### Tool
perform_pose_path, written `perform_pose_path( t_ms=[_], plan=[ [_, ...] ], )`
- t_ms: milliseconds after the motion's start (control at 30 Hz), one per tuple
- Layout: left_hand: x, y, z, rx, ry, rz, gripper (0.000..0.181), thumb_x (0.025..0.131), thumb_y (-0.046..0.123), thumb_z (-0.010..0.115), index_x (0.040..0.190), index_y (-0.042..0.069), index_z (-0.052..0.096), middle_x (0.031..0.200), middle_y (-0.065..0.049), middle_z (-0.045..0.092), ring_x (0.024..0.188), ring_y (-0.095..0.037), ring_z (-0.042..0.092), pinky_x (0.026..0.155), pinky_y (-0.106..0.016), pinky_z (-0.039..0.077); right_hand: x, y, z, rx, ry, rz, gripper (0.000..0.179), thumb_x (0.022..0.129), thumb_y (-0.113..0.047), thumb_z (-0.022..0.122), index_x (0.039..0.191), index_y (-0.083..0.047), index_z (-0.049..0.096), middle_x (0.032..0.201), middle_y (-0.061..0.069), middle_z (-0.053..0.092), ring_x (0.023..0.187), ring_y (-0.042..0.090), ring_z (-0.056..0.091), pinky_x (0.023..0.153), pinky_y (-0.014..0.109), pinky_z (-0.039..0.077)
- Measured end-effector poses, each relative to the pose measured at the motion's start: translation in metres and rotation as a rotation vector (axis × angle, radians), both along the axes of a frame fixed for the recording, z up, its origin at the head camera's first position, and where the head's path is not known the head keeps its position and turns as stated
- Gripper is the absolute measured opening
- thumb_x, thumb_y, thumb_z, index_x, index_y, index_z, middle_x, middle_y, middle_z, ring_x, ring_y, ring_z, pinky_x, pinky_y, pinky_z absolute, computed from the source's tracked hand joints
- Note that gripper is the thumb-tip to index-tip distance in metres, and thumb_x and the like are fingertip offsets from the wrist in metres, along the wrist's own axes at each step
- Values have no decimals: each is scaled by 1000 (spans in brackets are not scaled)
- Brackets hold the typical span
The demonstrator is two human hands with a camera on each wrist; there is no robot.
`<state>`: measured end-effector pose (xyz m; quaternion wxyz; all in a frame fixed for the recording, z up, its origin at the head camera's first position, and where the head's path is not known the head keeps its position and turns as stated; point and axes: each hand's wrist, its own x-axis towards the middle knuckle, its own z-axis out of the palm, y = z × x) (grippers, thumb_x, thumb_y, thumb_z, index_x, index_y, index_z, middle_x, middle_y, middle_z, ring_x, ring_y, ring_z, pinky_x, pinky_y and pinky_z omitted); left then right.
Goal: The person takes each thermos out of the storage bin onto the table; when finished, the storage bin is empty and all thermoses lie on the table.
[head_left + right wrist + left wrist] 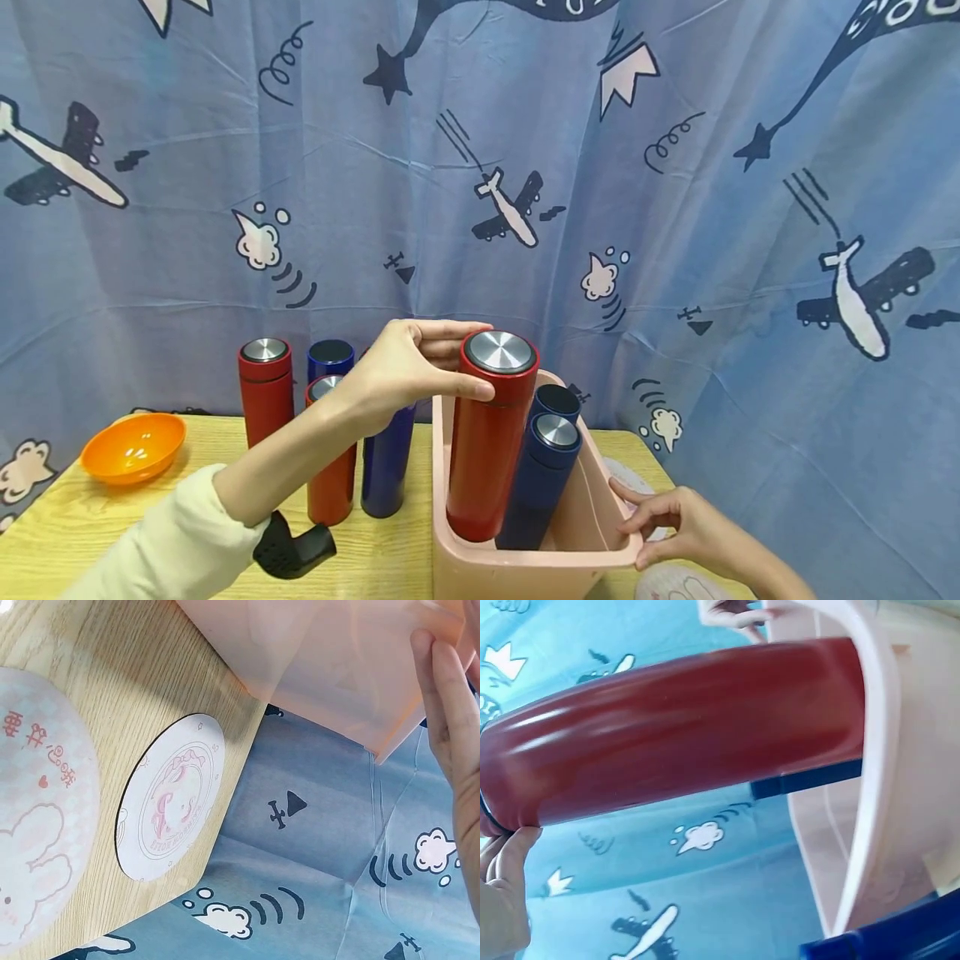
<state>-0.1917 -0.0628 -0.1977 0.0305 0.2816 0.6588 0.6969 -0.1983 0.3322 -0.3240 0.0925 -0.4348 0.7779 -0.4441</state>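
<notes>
In the head view my left hand (405, 367) grips a red thermos bottle (487, 467) near its silver-topped lid. The bottle stands nearly upright, its lower part inside a pink bin (517, 560). In the left wrist view, the red bottle (675, 735) crosses the bin's rim (881, 750). Behind it in the bin are a silver-topped blue thermos (536, 492) and a dark-topped one (557, 400). My right hand (678, 521) holds the bin's right rim between thumb and fingers. In the right wrist view its fingers (454, 697) lie against the bin wall (330, 660).
Left of the bin stand a red thermos (266, 392), an orange-red one (330, 492) and blue ones (386, 475), partly behind my left arm. An orange bowl (135, 450) sits at the table's far left. Round printed mats (171, 799) lie right of the bin. A patterned curtain (360, 208) hangs behind.
</notes>
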Motion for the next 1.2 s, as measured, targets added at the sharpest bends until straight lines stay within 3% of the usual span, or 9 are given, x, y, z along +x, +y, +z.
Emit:
perform_pose_path(
  t_ms=[200,367,600,833,933,1200],
  plan=[
    [9,-14,15,-51,41,42,59,78,9,77,134,11,57,112,-7,70,110,-20,63,100,-48,45,1,0,1,5,16,-3,23,79,-1,73,102,4,71,137,-19,43,106,6,61,68,22,57],
    [17,-28,19,-66,48,58,60,78,10,78,135,11,57,114,-8,69,110,-21,63,98,-47,46,0,-1,2,13,6,-10,23,80,-2,73,102,4,71,137,-20,43,108,4,59,68,22,57],
    [25,-47,18,-63,44,71,62,77,9,79,134,7,56,114,-11,68,108,-24,64,94,-40,50,-1,0,0,0,-41,-5,22,81,0,72,103,5,70,137,-22,41,97,9,65,67,21,56],
    [35,-67,15,-77,32,99,62,78,11,79,135,8,55,113,-11,69,106,-25,65,91,-34,52,-1,2,-1,-7,-51,-3,23,81,1,72,103,5,70,137,-22,42,98,9,64,67,22,57],
    [37,-75,11,-83,30,115,62,79,10,78,136,7,54,112,-11,69,105,-25,66,88,-32,53,-1,3,-1,-3,-55,-13,23,81,0,71,104,4,71,134,-20,48,92,7,66,67,23,57],
    [39,-94,-3,-102,19,98,63,79,4,76,137,4,52,113,-11,69,101,-28,67,85,-37,55,-1,3,-1,-1,-64,-21,22,82,1,71,103,4,71,133,-23,46,88,5,65,68,23,57]
  ],
)
